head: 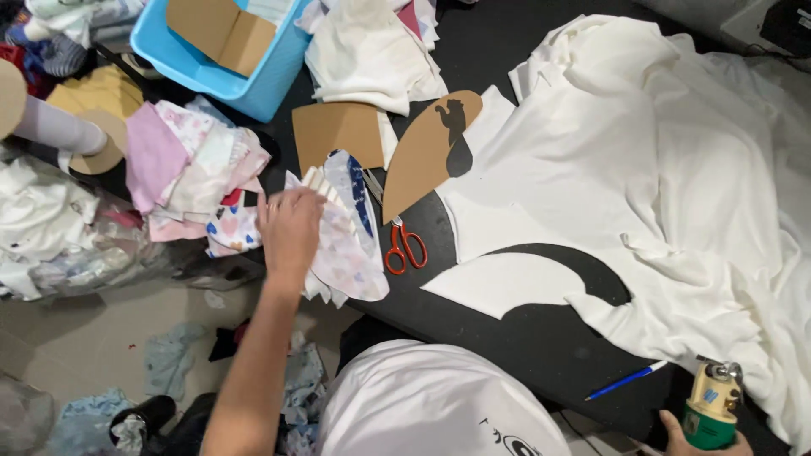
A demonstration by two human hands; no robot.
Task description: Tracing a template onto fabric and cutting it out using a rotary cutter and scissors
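Note:
My left hand (290, 226) reaches out over the edge of the black table (524, 338), fingers on a stack of cut fabric pieces (346, 245), white and printed with small hearts. My right hand (688, 437) at the bottom right grips a small green and cream electric cutter (711, 404) held upright. White fabric (676, 169) is spread across the right of the table, with a curved cut piece (498, 283) lying apart from it. A brown cardboard pattern (427, 152) lies between the stack and the white fabric.
Red-handled scissors (404, 247) lie beside the stack. A blue pen (627, 380) rests near the cutter. A blue bin (228, 51) with cardboard stands at the top, pink and printed fabric piles (194, 169) to the left. Scraps litter the floor (84, 338).

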